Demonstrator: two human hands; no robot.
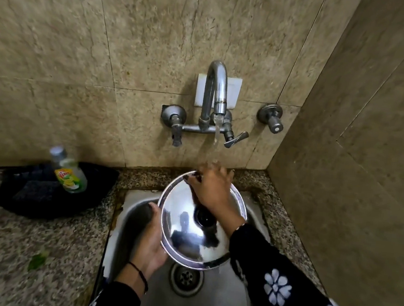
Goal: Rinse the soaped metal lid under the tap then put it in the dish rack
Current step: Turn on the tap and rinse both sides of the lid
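A round shiny metal lid (187,240) with a dark knob is held tilted over the steel sink (131,210). My left hand (150,244) grips its left rim from underneath. My right hand (213,191) lies flat on the lid's upper part, fingers spread at the far rim. Water runs from the curved tap (218,90) and lands on my right hand and the lid's far edge. No dish rack is in view.
A dish soap bottle (69,171) stands on a black cloth (31,195) on the granite counter (26,247) to the left. The drain (186,278) shows below the lid. Tiled walls stand behind and close on the right. A separate valve (272,117) sticks out right of the tap.
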